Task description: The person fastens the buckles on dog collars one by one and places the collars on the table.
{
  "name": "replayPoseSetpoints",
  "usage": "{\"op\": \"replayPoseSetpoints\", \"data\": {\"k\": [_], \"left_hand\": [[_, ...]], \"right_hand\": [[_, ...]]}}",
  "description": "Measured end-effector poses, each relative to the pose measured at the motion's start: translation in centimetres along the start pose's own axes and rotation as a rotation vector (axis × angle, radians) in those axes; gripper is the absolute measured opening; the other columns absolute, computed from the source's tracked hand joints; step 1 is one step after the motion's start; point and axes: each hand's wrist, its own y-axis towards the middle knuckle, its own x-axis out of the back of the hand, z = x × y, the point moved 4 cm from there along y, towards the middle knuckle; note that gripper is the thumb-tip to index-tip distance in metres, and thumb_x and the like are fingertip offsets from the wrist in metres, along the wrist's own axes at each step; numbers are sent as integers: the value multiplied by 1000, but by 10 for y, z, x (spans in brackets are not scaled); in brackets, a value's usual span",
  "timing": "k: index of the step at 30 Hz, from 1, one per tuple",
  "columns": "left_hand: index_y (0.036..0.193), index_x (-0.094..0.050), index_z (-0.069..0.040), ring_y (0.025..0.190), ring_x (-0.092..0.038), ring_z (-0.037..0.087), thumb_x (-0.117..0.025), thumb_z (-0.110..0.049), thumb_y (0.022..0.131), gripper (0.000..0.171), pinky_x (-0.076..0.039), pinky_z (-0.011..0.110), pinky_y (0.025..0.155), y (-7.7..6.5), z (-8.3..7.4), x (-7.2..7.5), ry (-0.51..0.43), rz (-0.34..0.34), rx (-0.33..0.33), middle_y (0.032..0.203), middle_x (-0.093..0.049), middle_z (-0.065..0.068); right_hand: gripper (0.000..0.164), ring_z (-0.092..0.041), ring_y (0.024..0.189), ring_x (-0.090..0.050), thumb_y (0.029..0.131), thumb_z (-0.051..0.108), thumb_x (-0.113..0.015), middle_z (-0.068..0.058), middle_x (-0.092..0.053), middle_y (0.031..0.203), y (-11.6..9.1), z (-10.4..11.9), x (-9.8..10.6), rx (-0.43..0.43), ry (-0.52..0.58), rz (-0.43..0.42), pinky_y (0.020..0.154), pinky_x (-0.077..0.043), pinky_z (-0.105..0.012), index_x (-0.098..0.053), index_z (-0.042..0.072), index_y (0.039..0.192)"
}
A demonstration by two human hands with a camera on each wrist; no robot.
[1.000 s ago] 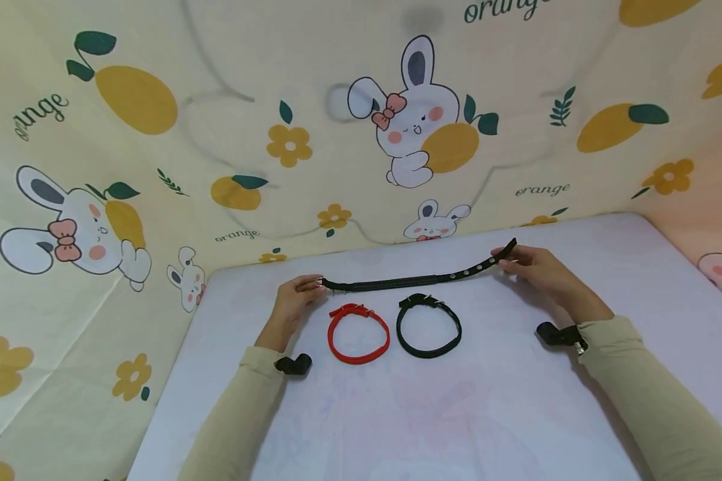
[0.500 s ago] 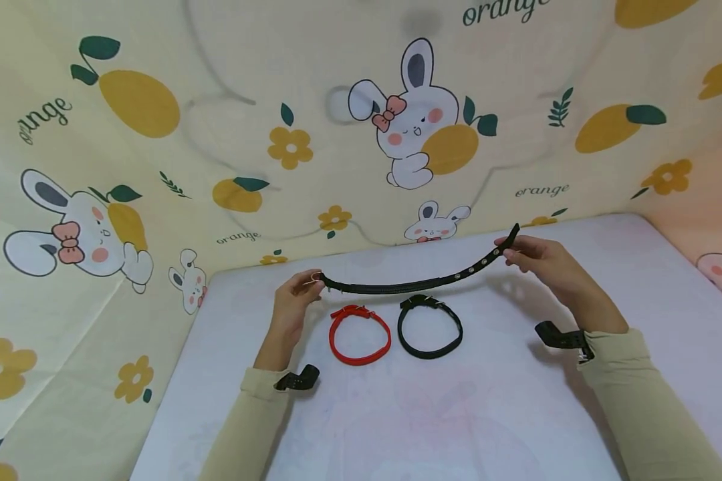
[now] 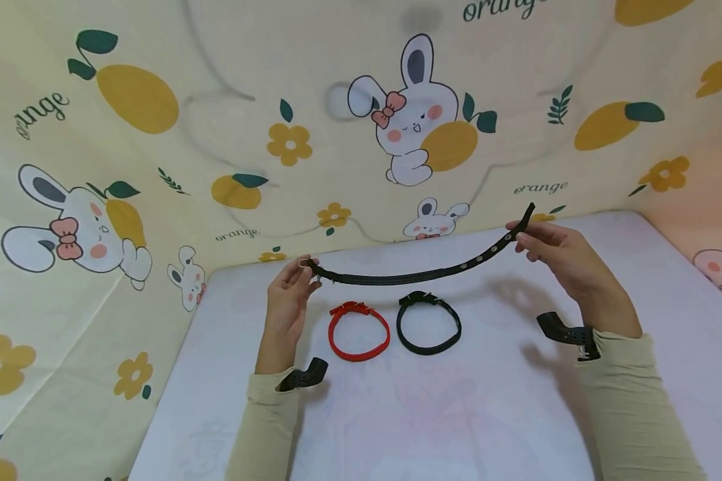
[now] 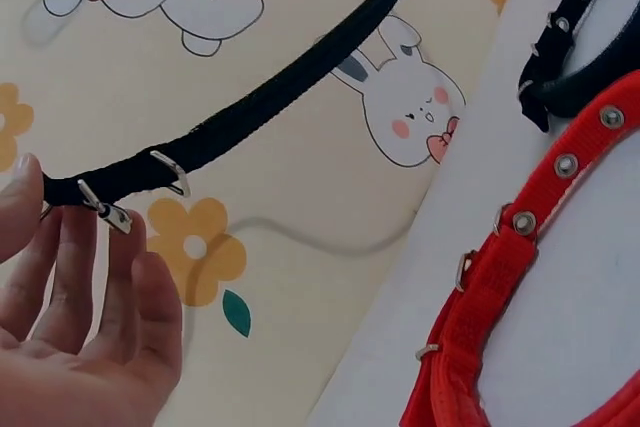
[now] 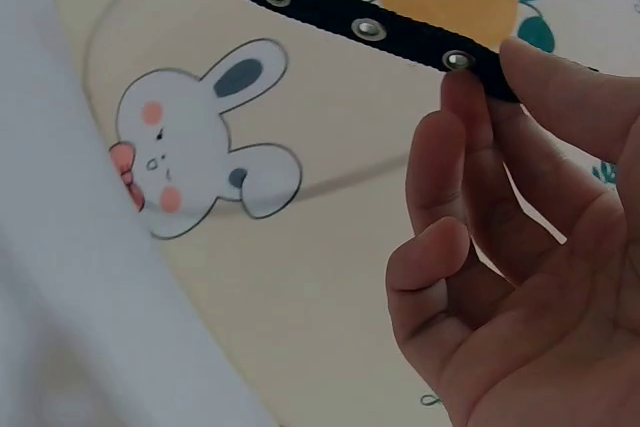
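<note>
A black buckle collar [image 3: 391,280], unfastened, hangs in a shallow curve between my two hands above the table. My left hand [image 3: 286,294] pinches its buckle end; the silver buckle [image 4: 105,209] and a metal ring show beside the fingers in the left wrist view. The right hand [image 3: 568,264] pinches the other end between thumb and fingers, near the metal eyelets [image 5: 368,29], with the tip sticking up past the grip. Below the strap, a red collar [image 3: 359,357] and a second black collar [image 3: 428,350] lie fastened into loops, side by side on the table.
The white table [image 3: 433,421] ends at the back against a cream curtain [image 3: 313,67] printed with rabbits, oranges and flowers. Black wrist straps with camera mounts [image 3: 303,374] sit at both sleeve cuffs.
Both hands have risen from near the table and drawn slightly apart, the right one highest. The collar between them has lifted and now sags in a curve. The two looped collars stay put.
</note>
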Motion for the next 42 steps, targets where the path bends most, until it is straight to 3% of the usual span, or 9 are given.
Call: {"op": "replayPoseSetpoints", "data": {"k": [4,8,16,21,25,35,42], "left_hand": [[116,-69,-10,99,-65,12,-65,-5,95,22,-55,27,84,1,0,0,34,9,3,100,-75,-3],[113,-73,-12,97,-66,13,-64,-2,94,23,-56,26,84,2,2,-4,83,31,-1,98,-75,-3],[111,-74,-15,96,-67,14,-64,0,94,25,-57,24,81,-4,4,-22,120,109,3,99,-75,-3],[111,-74,-15,92,-66,14,-63,-2,94,24,-57,24,77,-10,1,-30,100,142,45,100,-73,-1],[111,-75,-15,92,-66,14,-63,-2,95,24,-57,24,79,-14,-2,-35,110,150,54,100,-73,-1],[124,-68,-1,104,-65,15,-68,-2,91,32,-52,23,92,-28,-3,-50,312,169,18,103,-74,-6],[123,-67,2,101,-67,15,-68,2,90,33,-55,21,90,-35,-1,-61,312,216,-8,101,-73,-5]], "right_hand": [[26,-8,90,-58,99,11,-60,13,-68,105,2,0,-3,-33,-117,13,75,-42,-21,-69,12,124],[30,-6,93,-60,100,14,-60,19,-68,108,4,2,-12,-34,-232,28,76,-42,-22,-65,6,128],[42,0,103,-61,99,28,-62,25,-68,114,5,10,-34,-52,-410,99,81,-45,-20,-61,5,135],[42,0,104,-61,99,25,-62,23,-69,114,3,17,-44,-30,-381,124,82,-46,-19,-60,4,135],[40,-1,103,-62,97,21,-65,21,-70,109,2,22,-52,-30,-329,97,85,-48,-16,-61,2,133],[34,-9,97,-63,95,24,-69,12,-68,104,-1,21,-78,-15,-394,178,83,-52,-18,-63,6,124],[35,-16,96,-65,94,24,-71,6,-69,105,-6,23,-93,-26,-410,213,82,-53,-23,-66,7,123]]}}
